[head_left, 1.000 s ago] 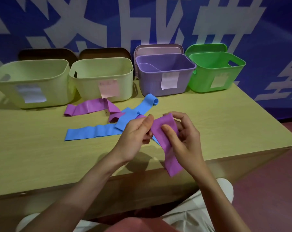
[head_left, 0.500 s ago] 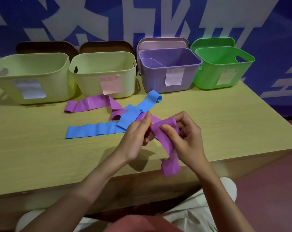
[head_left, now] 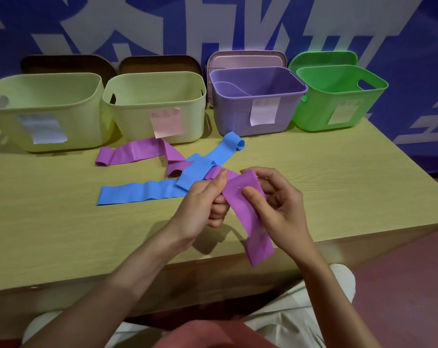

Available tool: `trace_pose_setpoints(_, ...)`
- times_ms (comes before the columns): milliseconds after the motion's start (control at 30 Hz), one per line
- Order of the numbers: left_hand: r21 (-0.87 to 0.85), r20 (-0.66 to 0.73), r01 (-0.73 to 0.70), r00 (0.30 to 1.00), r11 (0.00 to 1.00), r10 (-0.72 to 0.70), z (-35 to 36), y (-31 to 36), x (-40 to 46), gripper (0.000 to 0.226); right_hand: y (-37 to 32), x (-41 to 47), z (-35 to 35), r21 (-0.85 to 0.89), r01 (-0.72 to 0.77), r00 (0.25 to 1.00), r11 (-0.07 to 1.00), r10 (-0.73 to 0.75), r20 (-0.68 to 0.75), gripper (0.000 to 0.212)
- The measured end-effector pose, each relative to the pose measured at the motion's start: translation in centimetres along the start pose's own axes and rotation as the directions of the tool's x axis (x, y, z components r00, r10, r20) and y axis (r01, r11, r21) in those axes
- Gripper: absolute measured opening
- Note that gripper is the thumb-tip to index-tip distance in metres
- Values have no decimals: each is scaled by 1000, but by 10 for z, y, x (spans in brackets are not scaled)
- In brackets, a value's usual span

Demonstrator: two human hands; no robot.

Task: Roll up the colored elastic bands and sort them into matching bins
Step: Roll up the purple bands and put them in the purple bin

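Since a second ago, our hands have barely shifted, working one end of the purple band (head_left: 248, 212). We pinch it with left hand (head_left: 202, 204) and right hand (head_left: 275, 207), fingers clamped to start a roll, its tail hanging past the table (head_left: 338, 187) edge, purple bin (head_left: 258, 109) ahead.

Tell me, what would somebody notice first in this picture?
Probably the two hands, the left hand and right hand, pinching a purple band over the table's near edge. Behind them a blue band lies flat, and four bins line the back, the green bin brightest.
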State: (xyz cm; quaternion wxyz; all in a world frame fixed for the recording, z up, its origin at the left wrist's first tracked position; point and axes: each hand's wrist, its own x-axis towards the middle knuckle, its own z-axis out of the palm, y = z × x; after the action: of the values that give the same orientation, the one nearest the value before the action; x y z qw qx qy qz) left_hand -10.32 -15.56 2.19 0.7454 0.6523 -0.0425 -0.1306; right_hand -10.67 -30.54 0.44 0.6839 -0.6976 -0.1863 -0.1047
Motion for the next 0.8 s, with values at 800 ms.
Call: trace_pose_setpoints(800,693,8,-313,904,649,427,-13,-20,-3,41,13,3,8,10,-46,999,999,46,6,18)
